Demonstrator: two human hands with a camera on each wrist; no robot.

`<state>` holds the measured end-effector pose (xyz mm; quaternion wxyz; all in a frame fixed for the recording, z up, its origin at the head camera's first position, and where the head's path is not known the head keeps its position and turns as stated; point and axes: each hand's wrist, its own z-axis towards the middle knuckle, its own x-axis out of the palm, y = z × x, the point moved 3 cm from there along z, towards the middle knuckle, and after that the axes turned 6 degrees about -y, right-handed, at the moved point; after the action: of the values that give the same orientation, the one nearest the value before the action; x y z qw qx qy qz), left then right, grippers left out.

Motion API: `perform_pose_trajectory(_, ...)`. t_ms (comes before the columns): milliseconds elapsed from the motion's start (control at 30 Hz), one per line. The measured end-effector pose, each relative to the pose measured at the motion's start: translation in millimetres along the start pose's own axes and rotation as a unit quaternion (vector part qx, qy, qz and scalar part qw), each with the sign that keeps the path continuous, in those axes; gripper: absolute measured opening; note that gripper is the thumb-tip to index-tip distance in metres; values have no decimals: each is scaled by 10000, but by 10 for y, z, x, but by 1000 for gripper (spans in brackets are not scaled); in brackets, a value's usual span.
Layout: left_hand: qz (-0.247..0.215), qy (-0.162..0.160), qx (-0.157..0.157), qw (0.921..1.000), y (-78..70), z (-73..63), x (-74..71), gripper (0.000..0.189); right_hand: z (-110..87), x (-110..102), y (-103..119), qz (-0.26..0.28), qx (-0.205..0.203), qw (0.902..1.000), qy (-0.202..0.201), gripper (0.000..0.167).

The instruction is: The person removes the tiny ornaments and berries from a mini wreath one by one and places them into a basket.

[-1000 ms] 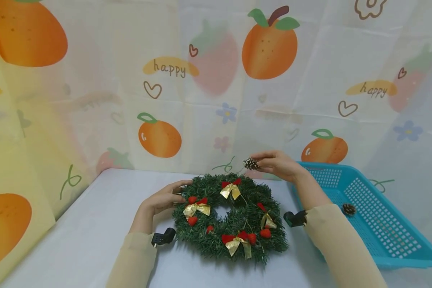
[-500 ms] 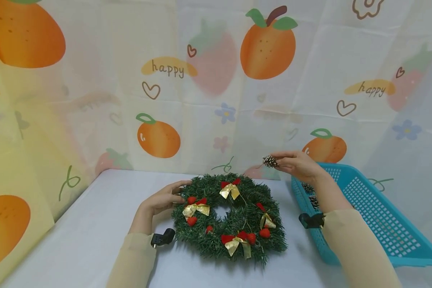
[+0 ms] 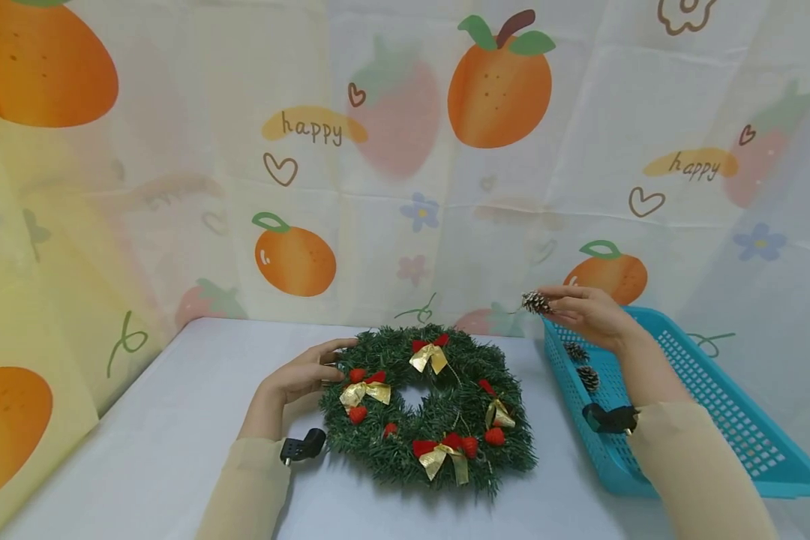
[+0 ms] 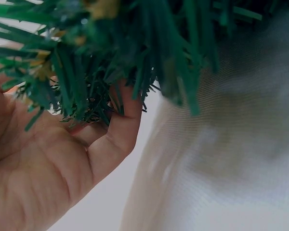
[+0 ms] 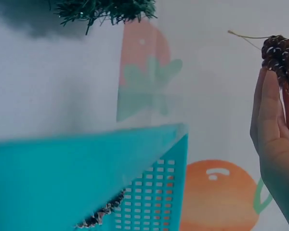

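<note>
A green wreath [image 3: 371, 457] with gold-and-red bows and red berries lies on the white table. My left hand [image 3: 308, 379] grips its left edge; in the left wrist view the fingers [image 4: 120, 125] curl into the green needles, which hide some of their tips. Up near the back curtain, my right hand [image 3: 594, 315] pinches a frosted pine cone [image 3: 535, 302] by its fingertips, over the basket's back left corner. A thin string loop sticks out from this cone [image 5: 279, 53] in the right wrist view.
To the right of the wreath stands a blue plastic basket [image 3: 763, 420] with perforated walls. Inside, along its left side, lie two pine cones [image 3: 588, 378]. Behind the table hangs a fruit-print curtain [image 3: 405, 247].
My right hand has carried the pine cone rightward, from above the wreath's back edge to the basket's back left corner. The left hand and wreath stay in place.
</note>
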<state>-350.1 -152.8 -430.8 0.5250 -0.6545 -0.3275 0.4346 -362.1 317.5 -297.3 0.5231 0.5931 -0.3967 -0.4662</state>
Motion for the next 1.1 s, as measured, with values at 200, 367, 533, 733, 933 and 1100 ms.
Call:
perform_pose_trajectory(200,9,3,1,10000,5,2,-6,73,-77,-126,-30,241,-62,9997,-78,26)
perform_pose_trajectory(367,-1,22,2,10000,9,9,-9,72,-135,-220,-60,245,-19,9996,-140,27)
perform_pose_trajectory(533,42,31,2,10000,1,8,-4,73,-197,-314,-130,119,87,9996,-231,27)
perform_pose_trajectory(733,47,-12,-51,10000,3,0,3,73,-247,-406,-299,41,152,9994,-315,27)
perform_pose_trajectory(933,15,18,-55,10000,8,2,4,73,-300,-464,-414,9,267,9988,-407,33)
perform_pose_trajectory(1100,-27,39,-27,10000,14,8,-6,73,-315,-502,-446,678,271,9964,-433,24)
